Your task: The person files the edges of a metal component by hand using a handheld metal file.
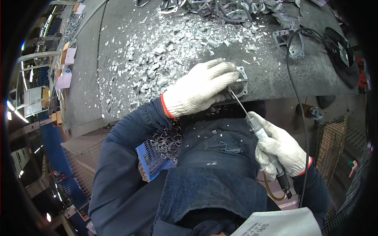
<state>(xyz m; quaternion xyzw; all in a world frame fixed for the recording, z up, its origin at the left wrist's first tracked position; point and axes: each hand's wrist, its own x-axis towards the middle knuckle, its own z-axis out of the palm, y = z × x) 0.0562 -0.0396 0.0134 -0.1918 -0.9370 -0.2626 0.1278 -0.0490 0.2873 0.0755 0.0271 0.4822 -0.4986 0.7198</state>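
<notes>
My left hand (202,84), in a white knit glove with a red cuff, is closed on a small silver metal casting (243,73) at the near edge of the workbench. Its palm and fingers cover much of the part. My right hand (285,143), gloved alike, wraps round a grey pen-shaped power tool (256,126). A thin rod runs from the tool up to the casting's opening beside my left fingers. Whether the tip touches the metal is hard to make out. Another frame-shaped casting (289,43) lies farther right on the bench.
Silver metal flakes (153,59) are strewn over the dark bench (84,86). Castings (232,11) are heaped at the back. A black cable (291,74) loops down the right side. Below sits a blue crate (147,161) with metal rings, near wire mesh cages (334,137).
</notes>
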